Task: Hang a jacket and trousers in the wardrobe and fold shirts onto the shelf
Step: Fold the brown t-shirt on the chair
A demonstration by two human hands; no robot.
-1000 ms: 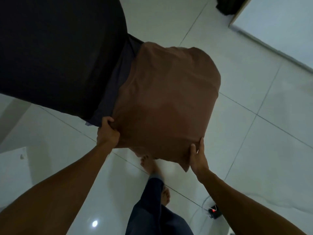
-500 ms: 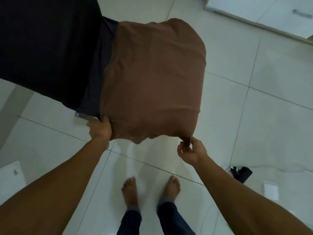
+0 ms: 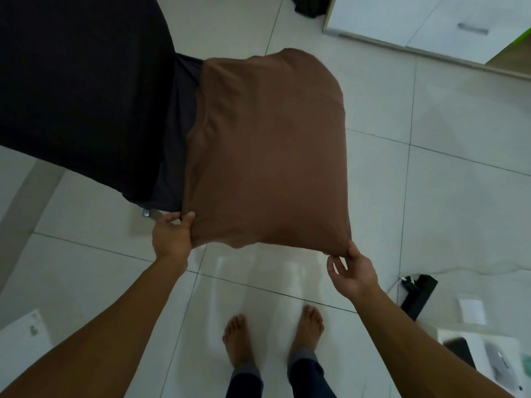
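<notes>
A brown shirt (image 3: 267, 150) hangs spread out in front of me over the tiled floor. My left hand (image 3: 171, 238) grips its lower left corner. My right hand (image 3: 352, 271) pinches the lower right corner between thumb and fingertips. A large black garment (image 3: 83, 87) fills the upper left, with a dark grey one (image 3: 175, 139) showing between it and the brown shirt. What carries these dark garments is hidden.
My bare feet (image 3: 273, 337) stand on white floor tiles (image 3: 431, 214) below the shirt. A white wardrobe drawer front (image 3: 408, 21) lies at the top right. A black charger with cable (image 3: 418, 294) and papers (image 3: 471, 310) sit on the floor at right.
My right hand changed from holding the shirt's edge from below to pinching its corner, and the corner moved out to the right. The view tilted down, showing both feet.
</notes>
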